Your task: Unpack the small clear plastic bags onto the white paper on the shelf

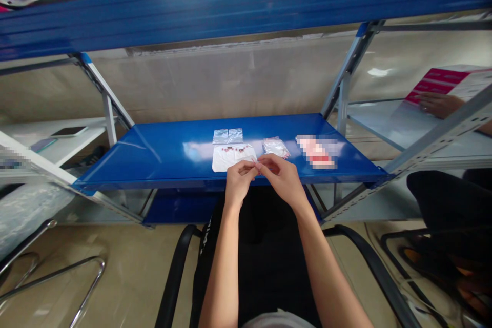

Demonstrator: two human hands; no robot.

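My left hand (pixel 239 180) and my right hand (pixel 282 177) meet at the front edge of a blue metal shelf (pixel 161 156). Both pinch a small clear packet (pixel 257 165) between their fingertips; its contents are too small to make out. Just behind the hands lies a white sheet (pixel 232 156) carrying several small red pieces. Two empty clear bags (pixel 228 136) lie behind the sheet. A clear bag with reddish contents (pixel 275 146) sits to the right of the sheet.
A blurred red-and-white packet (pixel 317 151) lies at the shelf's right. Grey uprights (pixel 346 74) frame the shelf and a blue beam (pixel 246 2) runs overhead. Another person's hand (pixel 438 104) rests by a pink-and-white box (pixel 448 82) on the right bench. A phone (pixel 69 131) lies at left.
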